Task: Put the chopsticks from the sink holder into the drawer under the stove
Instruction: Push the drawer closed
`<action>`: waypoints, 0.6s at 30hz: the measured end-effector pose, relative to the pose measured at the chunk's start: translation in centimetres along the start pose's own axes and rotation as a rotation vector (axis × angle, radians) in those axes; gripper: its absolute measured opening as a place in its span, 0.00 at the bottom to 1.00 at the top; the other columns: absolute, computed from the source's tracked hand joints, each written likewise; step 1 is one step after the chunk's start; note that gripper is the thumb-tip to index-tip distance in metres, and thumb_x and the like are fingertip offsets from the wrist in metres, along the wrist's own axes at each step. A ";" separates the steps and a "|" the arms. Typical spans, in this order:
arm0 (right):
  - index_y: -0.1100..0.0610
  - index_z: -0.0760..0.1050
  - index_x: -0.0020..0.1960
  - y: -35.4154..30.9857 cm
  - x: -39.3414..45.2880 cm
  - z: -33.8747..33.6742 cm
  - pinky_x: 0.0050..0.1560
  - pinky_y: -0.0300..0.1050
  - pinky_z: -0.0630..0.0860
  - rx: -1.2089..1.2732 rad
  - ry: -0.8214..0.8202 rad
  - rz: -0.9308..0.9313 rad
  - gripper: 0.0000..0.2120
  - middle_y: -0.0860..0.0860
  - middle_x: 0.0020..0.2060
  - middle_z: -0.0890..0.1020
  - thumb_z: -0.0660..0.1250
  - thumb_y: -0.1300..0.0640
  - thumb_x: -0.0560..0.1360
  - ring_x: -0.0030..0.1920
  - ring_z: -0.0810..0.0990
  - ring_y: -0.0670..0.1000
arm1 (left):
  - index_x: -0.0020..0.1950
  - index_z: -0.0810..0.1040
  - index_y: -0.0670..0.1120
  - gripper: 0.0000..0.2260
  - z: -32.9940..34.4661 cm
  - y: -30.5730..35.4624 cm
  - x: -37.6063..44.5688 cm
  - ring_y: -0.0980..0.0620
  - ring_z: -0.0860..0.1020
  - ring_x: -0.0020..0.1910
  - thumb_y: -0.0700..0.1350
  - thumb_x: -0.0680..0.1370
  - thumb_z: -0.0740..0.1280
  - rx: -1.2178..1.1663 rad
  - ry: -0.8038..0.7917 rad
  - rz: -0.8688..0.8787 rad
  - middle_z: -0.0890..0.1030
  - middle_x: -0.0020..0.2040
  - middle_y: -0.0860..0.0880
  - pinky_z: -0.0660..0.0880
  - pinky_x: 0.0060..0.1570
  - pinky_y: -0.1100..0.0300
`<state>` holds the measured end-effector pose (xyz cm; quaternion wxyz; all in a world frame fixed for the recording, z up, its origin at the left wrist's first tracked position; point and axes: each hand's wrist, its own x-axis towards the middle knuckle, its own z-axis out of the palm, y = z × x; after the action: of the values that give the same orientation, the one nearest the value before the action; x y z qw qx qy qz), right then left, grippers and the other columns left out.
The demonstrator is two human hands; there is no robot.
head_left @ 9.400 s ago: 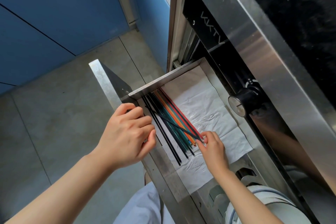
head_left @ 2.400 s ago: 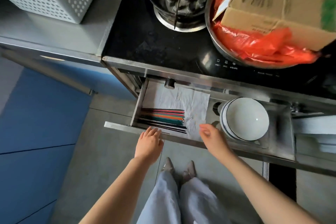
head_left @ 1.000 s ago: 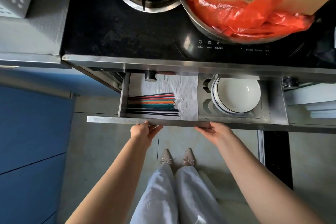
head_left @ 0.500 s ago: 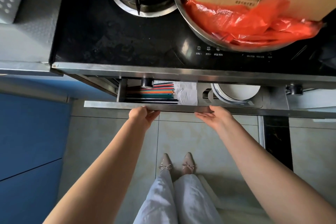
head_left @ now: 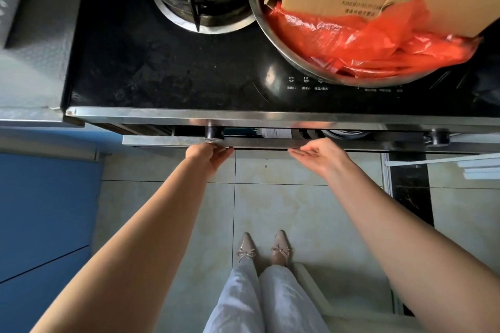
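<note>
- Under the stove [head_left: 189,76], drawer [head_left: 162,140] nearly shut; chopsticks [head_left: 240,131] inside, a sliver showing.
- Left hand [head_left: 209,153] on drawer front, grip unclear; right hand [head_left: 316,150] flat, fingers straight.
- Next: likely final push flush.

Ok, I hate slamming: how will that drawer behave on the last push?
Probably stiff and heavy: the drawer looks steel and carries bowls. It likely slides straight, with left hand and right hand spread along its front. The chopsticks may rattle inside.
</note>
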<state>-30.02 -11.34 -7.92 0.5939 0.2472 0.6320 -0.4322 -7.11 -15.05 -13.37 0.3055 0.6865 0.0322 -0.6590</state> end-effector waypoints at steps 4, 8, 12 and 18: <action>0.73 0.59 0.70 -0.4 -0.3 0.4 0.74 0.54 0.56 0.005 -0.050 -0.014 0.22 0.66 0.73 0.61 0.50 0.75 0.76 0.74 0.59 0.64 | 0.46 0.72 0.32 0.07 0.2 0.3 0.3 0.39 0.80 0.39 0.28 0.79 0.55 0.012 -0.002 0.031 0.78 0.44 0.34 0.83 0.43 0.49; 0.73 0.60 0.69 -0.7 -0.2 0.5 0.74 0.54 0.56 0.000 -0.088 -0.007 0.21 0.67 0.72 0.62 0.50 0.75 0.76 0.74 0.59 0.63 | 0.51 0.70 0.30 0.08 0.1 0.6 0.6 0.40 0.81 0.39 0.28 0.80 0.52 0.013 -0.008 0.039 0.79 0.43 0.34 0.80 0.50 0.49; 0.71 0.60 0.70 -1.0 0.3 0.8 0.74 0.54 0.57 0.004 -0.091 -0.016 0.22 0.66 0.73 0.61 0.49 0.76 0.76 0.74 0.60 0.64 | 0.59 0.68 0.31 0.11 0.2 0.5 0.6 0.42 0.83 0.35 0.29 0.81 0.50 -0.027 -0.039 0.074 0.79 0.42 0.35 0.83 0.37 0.52; 0.70 0.57 0.72 -1.4 0.6 1.1 0.74 0.54 0.56 0.048 -0.128 -0.003 0.25 0.64 0.74 0.59 0.48 0.76 0.76 0.75 0.58 0.62 | 0.71 0.65 0.37 0.17 -0.6 0.5 1.6 0.44 0.85 0.37 0.32 0.82 0.51 0.048 -0.038 0.111 0.80 0.52 0.37 0.82 0.31 0.55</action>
<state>-30.69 -13.06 -8.08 0.6265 0.2322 0.5824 -0.4629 -6.18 -15.74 -14.73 0.3255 0.6816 -0.0274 -0.6548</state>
